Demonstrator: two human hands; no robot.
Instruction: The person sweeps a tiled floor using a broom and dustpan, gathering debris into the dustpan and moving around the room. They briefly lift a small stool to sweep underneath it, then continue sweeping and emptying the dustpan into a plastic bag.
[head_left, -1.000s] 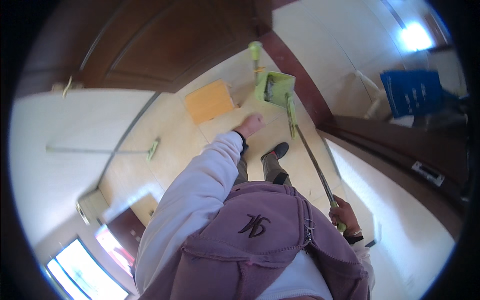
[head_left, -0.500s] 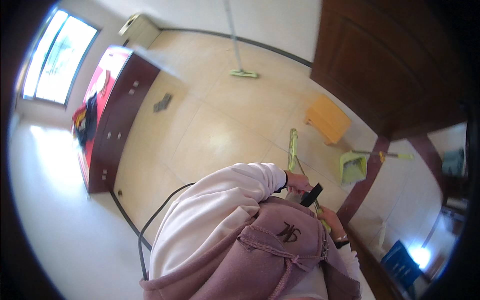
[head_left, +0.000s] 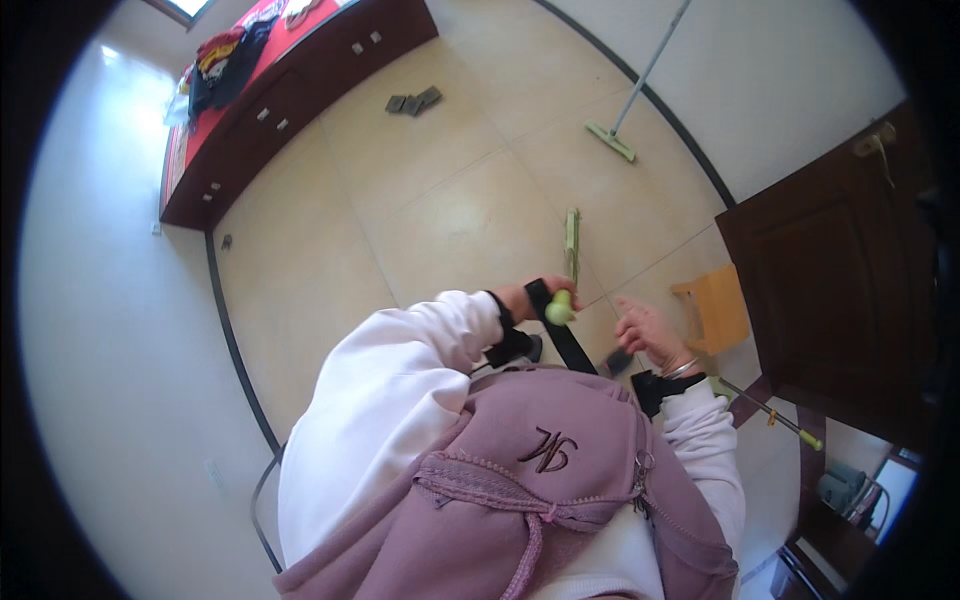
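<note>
My left hand (head_left: 548, 292) is wrapped round the upper end of a long-handled floor tool. Its rounded green grip end (head_left: 560, 308) sticks up from my fist. The tool's narrow green head (head_left: 572, 232) rests on the floor farther ahead; whether it is a mop or a broom I cannot tell. Off the tool, my right hand (head_left: 650, 335) hovers to the right with fingers stretched apart and nothing in it. A black strap hangs from the left wrist between the two hands.
A second green-headed tool (head_left: 612, 142) leans on the far wall. An orange stool (head_left: 722, 308) stands at the right by the brown door (head_left: 840, 260). Behind my right arm shows a dustpan handle (head_left: 775, 412). Several dark flat pieces (head_left: 412, 102) lie near the dark-red cabinet bed (head_left: 290, 100).
My right hand has let go of the tool and moved away, fingers spreading. My left hand still grips it, now near its top end. The view has turned toward the door wall.
</note>
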